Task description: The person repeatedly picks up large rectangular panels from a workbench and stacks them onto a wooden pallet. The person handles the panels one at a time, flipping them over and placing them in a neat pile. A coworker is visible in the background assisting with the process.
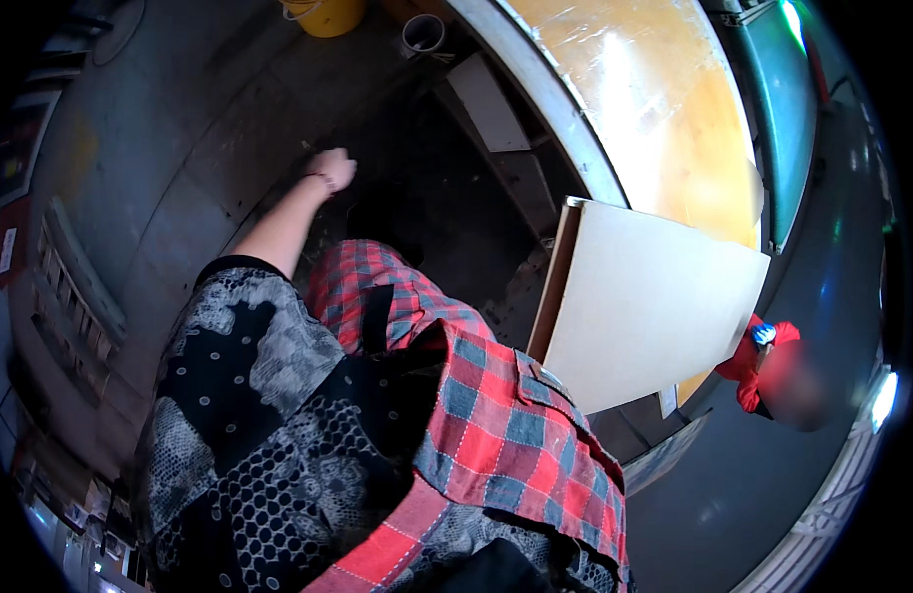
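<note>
My left hand (335, 170) hangs out over the dark floor, a thin bracelet at its wrist. Its fingers are curled closed, and nothing shows sticking out of them. It touches no surface that I can see. My right hand is out of view. The red and grey checked apron (506, 425) covers my front over a black and grey patterned shirt (269, 395). Close to my right side stands a large pale panel or box side (664, 296) with a brown inner edge, against the table.
A worktable with a yellowish, shiny top (664, 109) curves along the right. Beneath it are pale boards (488, 102). A yellow bucket (324, 15) and a white bucket (423, 36) stand ahead. A slatted wooden pallet (76, 277) lies left. Another person in red (748, 366) is at right.
</note>
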Available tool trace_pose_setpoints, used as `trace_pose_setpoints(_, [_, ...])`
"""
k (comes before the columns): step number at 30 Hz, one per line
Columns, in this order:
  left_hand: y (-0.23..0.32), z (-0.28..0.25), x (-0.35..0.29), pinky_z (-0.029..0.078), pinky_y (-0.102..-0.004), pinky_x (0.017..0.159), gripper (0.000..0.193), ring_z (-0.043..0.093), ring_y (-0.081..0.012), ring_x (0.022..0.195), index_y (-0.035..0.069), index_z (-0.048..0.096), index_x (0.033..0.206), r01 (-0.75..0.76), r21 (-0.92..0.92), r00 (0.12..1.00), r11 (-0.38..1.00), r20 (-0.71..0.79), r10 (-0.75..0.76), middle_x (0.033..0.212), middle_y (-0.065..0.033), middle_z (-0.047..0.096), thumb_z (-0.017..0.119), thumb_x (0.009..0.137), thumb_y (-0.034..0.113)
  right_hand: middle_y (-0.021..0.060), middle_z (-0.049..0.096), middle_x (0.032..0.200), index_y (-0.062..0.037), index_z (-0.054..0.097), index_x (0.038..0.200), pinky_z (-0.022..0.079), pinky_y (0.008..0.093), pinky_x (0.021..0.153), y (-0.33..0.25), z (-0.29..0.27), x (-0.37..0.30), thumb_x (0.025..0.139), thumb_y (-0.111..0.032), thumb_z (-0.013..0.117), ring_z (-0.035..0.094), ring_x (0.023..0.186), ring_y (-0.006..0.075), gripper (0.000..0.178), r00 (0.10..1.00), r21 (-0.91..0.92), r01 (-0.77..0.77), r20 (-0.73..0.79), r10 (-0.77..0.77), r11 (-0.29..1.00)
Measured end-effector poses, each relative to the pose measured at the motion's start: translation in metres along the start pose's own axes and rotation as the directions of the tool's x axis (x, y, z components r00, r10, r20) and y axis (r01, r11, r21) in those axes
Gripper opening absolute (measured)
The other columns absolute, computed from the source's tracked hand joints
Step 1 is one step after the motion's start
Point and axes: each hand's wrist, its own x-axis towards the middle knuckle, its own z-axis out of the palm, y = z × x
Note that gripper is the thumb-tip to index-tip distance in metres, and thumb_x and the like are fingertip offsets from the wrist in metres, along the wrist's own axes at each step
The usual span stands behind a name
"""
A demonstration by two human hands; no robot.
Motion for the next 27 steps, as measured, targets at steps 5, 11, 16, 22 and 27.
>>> trace_pose_setpoints(5, [-0.141,-0.005,-0.025,0.047,-0.0424,0.079,0.031,0.058,-0.0369,0.091,-0.001,0.06,0.088,0.169,-0.074,0.966,0.983,-0.185,-0.18,0.091,-0.0214,0.062,0.051,0.084,0.029,0.0163,0.059,0.102,0.0039,0.052,0.114,0.044,0.0335,0.082,0.005,0.002,0.021,0.093,-0.037,0.041,0.056,0.095,0.0247,0.047,0.981,-0.22,0.027,-0.179,-0.068,0.975])
trace_pose_setpoints(11, [-0.014,-0.006,-0.068,0.047,-0.0262,0.075,0.028,0.058,-0.0112,0.082,0.004,0.057,0.107,-0.257,-0.662,0.965,0.704,-0.132,0.227,0.09,-0.0058,0.062,0.057,0.086,0.022,0.0161,0.058,0.104,0.0027,0.052,0.115,0.044,0.032,0.083,-0.069,0.02,0.019,0.091,-0.03,0.05,0.056,0.097,0.0241,0.041,0.865,-0.438,0.219,-0.327,-0.382,0.872])
trace_pose_setpoints(16, [0.153,-0.007,-0.112,0.043,-0.036,0.089,0.039,0.055,-0.0265,0.103,0.003,0.055,0.113,-0.609,-0.68,0.317,0.407,0.261,0.912,0.109,-0.0159,0.057,0.05,0.088,0.033,0.013,0.049,0.117,-0.0015,0.049,0.116,0.044,0.0322,0.083,-0.192,0.081,-0.059,0.085,-0.013,0.057,0.05,0.104,0.0224,0.033,0.637,0.05,0.715,-0.46,-0.619,0.698])
trace_pose_setpoints(22, [0.214,-0.016,-0.107,0.031,-0.0317,0.102,0.054,0.042,-0.0159,0.119,0.007,0.045,0.129,-0.095,-0.421,-0.202,0.902,0.895,0.396,0.131,-0.0047,0.046,0.038,0.093,0.047,0.0134,0.049,0.116,-0.0025,0.055,0.108,0.045,0.03,0.081,-0.198,0.117,-0.098,0.081,-0.01,0.061,0.051,0.102,0.0221,0.028,0.495,-0.051,0.844,-0.311,-0.811,0.534])
trace_pose_setpoints(27, [0.22,-0.017,-0.081,0.035,-0.0352,0.099,0.063,0.049,-0.0286,0.114,0.007,0.054,0.12,-0.75,-0.148,0.147,0.645,0.913,0.38,0.122,-0.0137,0.054,0.029,0.091,0.057,0.0104,0.055,0.105,-0.0017,0.059,0.1,0.048,0.0266,0.076,-0.114,0.133,-0.118,0.082,-0.01,0.06,0.058,0.087,0.017,0.02,0.682,0.334,0.629,-0.671,-0.292,0.703])
